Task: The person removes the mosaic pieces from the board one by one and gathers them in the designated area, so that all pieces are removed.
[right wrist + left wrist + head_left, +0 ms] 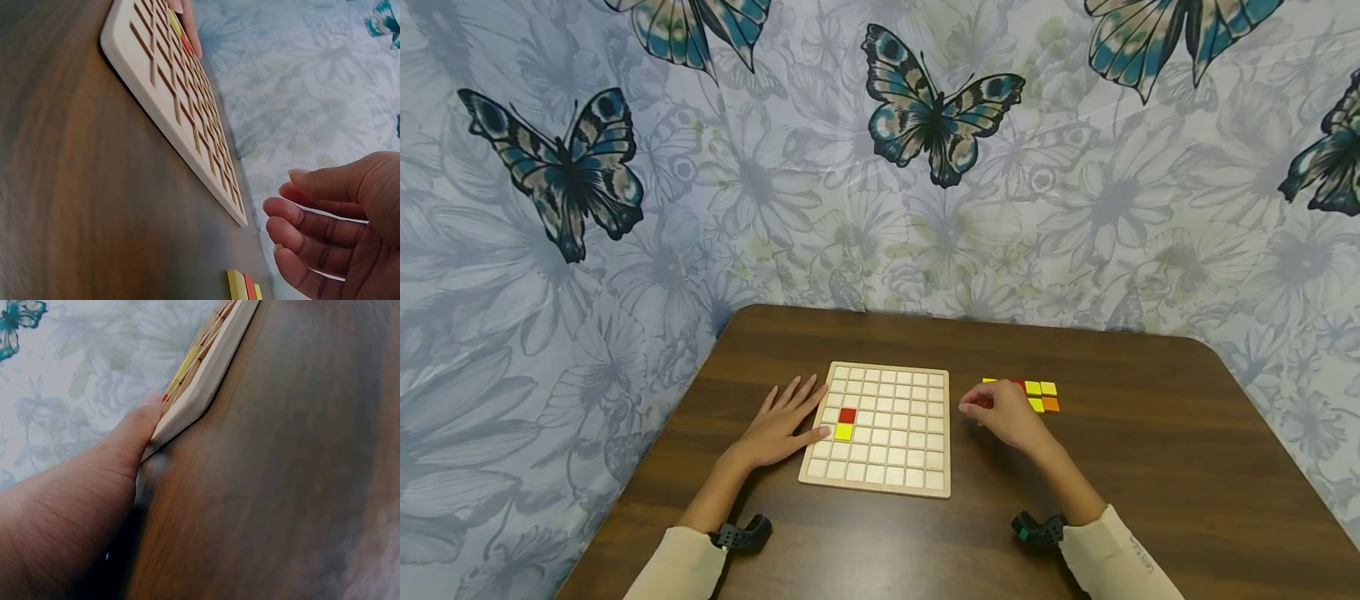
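Note:
A square wooden grid board lies on the table with a red tile and a yellow tile in its left part. My left hand rests flat at the board's left side, fingers spread. Its thumb lies on the board's edge, beside the yellow tile. To the right of the board, my right hand is raised with loosely bent fingers, thumb near the index finger. No tile shows between these fingers. Behind this hand sits a group of coloured tiles, partly hidden by it.
The loose tiles are yellow, red and orange, laid in rows on the brown wooden table. A wall covering with butterflies and flowers stands behind the table. Dark bands with devices sit on both wrists.

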A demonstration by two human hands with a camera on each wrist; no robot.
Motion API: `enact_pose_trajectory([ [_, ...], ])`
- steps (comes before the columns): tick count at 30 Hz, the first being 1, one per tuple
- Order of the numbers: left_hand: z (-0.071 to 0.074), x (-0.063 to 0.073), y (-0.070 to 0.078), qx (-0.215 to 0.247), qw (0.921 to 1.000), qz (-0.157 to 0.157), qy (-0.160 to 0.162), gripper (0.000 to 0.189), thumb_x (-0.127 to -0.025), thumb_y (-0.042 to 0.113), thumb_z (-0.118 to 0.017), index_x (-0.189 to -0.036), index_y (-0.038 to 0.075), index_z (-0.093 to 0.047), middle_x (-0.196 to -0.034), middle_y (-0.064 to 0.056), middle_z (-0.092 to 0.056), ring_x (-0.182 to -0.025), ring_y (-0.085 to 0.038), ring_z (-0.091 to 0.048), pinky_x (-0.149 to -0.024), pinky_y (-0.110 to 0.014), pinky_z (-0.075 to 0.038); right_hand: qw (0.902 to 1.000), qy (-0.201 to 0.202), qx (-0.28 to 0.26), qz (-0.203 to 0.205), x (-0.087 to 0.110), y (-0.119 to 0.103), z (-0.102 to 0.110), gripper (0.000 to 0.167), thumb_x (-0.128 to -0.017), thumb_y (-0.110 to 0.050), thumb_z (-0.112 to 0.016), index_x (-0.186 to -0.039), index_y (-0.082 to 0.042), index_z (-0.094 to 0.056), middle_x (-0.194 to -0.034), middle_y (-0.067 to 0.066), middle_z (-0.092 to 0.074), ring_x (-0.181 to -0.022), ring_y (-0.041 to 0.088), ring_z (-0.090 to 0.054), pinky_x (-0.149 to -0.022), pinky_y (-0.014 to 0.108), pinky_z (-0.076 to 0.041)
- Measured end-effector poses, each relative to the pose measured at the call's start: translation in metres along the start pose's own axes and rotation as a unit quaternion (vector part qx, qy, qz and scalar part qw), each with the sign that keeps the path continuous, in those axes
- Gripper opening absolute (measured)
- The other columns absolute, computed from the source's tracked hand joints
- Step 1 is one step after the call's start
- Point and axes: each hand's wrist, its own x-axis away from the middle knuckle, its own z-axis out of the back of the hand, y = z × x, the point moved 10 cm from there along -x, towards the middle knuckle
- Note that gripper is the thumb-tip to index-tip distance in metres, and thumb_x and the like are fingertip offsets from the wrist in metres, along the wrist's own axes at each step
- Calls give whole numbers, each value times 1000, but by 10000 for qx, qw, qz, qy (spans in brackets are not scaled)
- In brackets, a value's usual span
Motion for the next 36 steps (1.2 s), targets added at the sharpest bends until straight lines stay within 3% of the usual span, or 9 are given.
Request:
enact_pose_trajectory([
  [7, 1, 0, 1, -31, 10000, -12, 58, 82, -99, 59, -55, -163, 18, -26, -168, -13, -19, -154, -41, -11, -118, -68, -2, 9999, -114, 115, -42, 1, -12, -15, 8, -92, -12, -76, -96, -6, -78, -80, 1, -70, -64, 21, -62, -57, 28, -53],
  [12, 1, -1, 1, -22, 10000, -6, 14, 82, -99, 60, -54, -163, 18, -25, -168, -12, -18, -155, -40, -10, -118, -68, 0, 9991, -147, 349, 183, 2, -22, -26, 5, -92, -13, -76, -94, -10, -78, -80, -6, -69, -65, 12, -58, -59, 28, -52],
  [36, 0, 0, 0, 6, 10000, 7, -37, 82, -99, 59, -54, -163, 19, -24, -169, -12, -16, -155, -40, -9, -118, -67, -1, 9875, -511, 970, 1133, -16, -78, -82, 5, -93, -14, -75, -88, -12, -78, -78, -9, -69, -67, 7, -56, -63, 25, -49],
])
